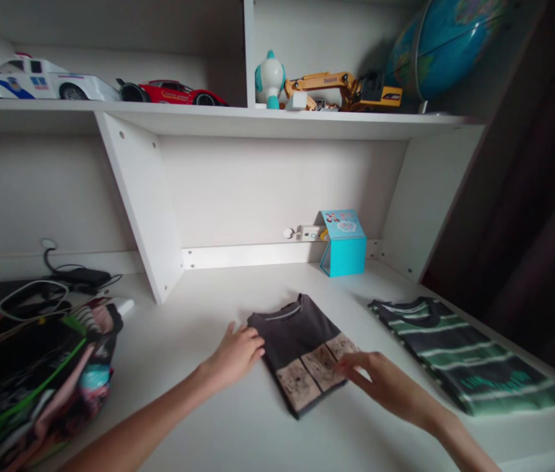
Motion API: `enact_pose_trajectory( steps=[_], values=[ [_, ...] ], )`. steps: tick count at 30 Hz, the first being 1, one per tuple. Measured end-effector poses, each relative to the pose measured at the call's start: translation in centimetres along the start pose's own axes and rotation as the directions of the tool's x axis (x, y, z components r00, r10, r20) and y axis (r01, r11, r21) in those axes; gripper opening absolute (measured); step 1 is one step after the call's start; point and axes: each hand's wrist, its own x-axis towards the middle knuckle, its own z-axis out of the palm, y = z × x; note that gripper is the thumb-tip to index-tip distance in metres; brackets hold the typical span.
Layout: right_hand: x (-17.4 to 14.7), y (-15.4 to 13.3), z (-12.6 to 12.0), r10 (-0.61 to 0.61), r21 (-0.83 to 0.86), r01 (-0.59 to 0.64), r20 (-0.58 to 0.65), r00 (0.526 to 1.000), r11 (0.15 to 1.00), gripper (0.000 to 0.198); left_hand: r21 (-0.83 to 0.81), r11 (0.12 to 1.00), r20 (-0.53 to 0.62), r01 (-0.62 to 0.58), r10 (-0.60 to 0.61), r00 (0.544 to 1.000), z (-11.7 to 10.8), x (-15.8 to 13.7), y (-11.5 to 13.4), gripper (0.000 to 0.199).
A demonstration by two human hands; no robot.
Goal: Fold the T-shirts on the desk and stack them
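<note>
A dark grey T-shirt (297, 337) with a beige printed panel lies folded into a neat rectangle on the white desk (193, 426). At its upper left edge is my left hand (237, 351), fingers loosely curved and their tips at the fabric, without a grip on it. My right hand (373, 377) reaches over the lower right edge. A gap shows between its thumb and fingers, and the fingertips are by the printed panel, slightly blurred. Whether they press on the cloth is hard to see. Farther right lies a folded green and dark striped T-shirt (469, 354).
A heap of rumpled clothes (41, 387) fills the left side, near cables and a black adapter (83, 276). A blue desk calendar (346, 252) stands at the back. Toy cars (174, 93), a toy excavator (351, 92) and a globe (445, 49) sit on the shelf above.
</note>
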Motion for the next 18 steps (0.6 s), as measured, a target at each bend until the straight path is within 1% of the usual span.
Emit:
enact_pose_trajectory(
  steps=[2, 4, 6, 8, 9, 10, 11, 13, 14, 15, 16, 17, 18],
  values=[
    [0.1, 1.1, -0.1, 0.152, -0.012, -0.152, -0.052, 0.987, 0.988, 0.029, -0.011, 0.992, -0.019, 0.124, -0.124, 0.992, 0.4, 0.3, -0.8, 0.029],
    [1.0, 2.2, 0.3, 0.28, -0.042, -0.287, -0.122, 0.952, 0.957, 0.029, -0.088, 0.977, -0.038, 0.194, -0.198, 0.979, 1.3, 0.6, -0.5, 0.036],
    [2.4, 2.8, 1.3, 0.324, -0.035, -0.33, -0.122, 0.938, 0.943, 0.025, -0.205, 0.955, -0.059, 0.215, -0.232, 0.971, 2.4, 1.0, 0.1, 0.041],
    [3.8, 2.9, 2.3, 0.332, -0.013, -0.336, -0.123, 0.935, 0.942, 0.016, -0.365, 0.902, -0.067, 0.232, -0.274, 0.959, 3.4, 1.8, 0.6, 0.042],
    [4.4, 2.8, 2.7, 0.334, 0.0, -0.337, -0.128, 0.934, 0.942, 0.012, -0.462, 0.85, -0.062, 0.252, -0.314, 0.947, 3.8, 2.2, 0.7, 0.041],
    [4.8, 2.7, 2.9, 0.332, 0.015, -0.333, -0.135, 0.934, 0.943, 0.009, -0.565, 0.777, -0.047, 0.278, -0.367, 0.929, 4.2, 2.6, 0.8, 0.041],
    [5.1, 2.7, 2.9, 0.326, 0.031, -0.325, -0.143, 0.935, 0.945, 0.007, -0.668, 0.679, -0.016, 0.304, -0.422, 0.906, 4.4, 3.1, 0.9, 0.041],
    [5.2, 3.1, 2.3, 0.301, 0.067, -0.294, -0.164, 0.939, 0.953, 0.008, -0.845, 0.433, 0.075, 0.313, -0.484, 0.872, 4.3, 3.9, 1.4, 0.044],
    [4.9, 3.5, 1.6, 0.286, 0.086, -0.274, -0.178, 0.942, 0.958, 0.009, -0.902, 0.317, 0.111, 0.293, -0.484, 0.868, 4.1, 4.5, 1.8, 0.046],
    [4.6, 4.2, 0.8, 0.271, 0.103, -0.256, -0.195, 0.942, 0.961, 0.012, -0.938, 0.231, 0.125, 0.26, -0.475, 0.871, 3.8, 5.1, 2.5, 0.047],
    [4.0, 5.0, -0.3, 0.261, 0.117, -0.24, -0.218, 0.941, 0.964, 0.015, -0.958, 0.183, 0.115, 0.222, -0.463, 0.879, 3.4, 5.8, 3.3, 0.048],
    [3.4, 6.0, -1.5, 0.255, 0.126, -0.23, -0.245, 0.935, 0.965, 0.019, -0.968, 0.171, 0.089, 0.184, -0.453, 0.887, 2.9, 6.7, 4.4, 0.05],
    [2.7, 7.0, -2.8, 0.255, 0.13, -0.227, -0.279, 0.926, 0.965, 0.023, -0.971, 0.183, 0.059, 0.154, -0.44, 0.896, 2.5, 7.8, 5.6, 0.053]
  ],
)
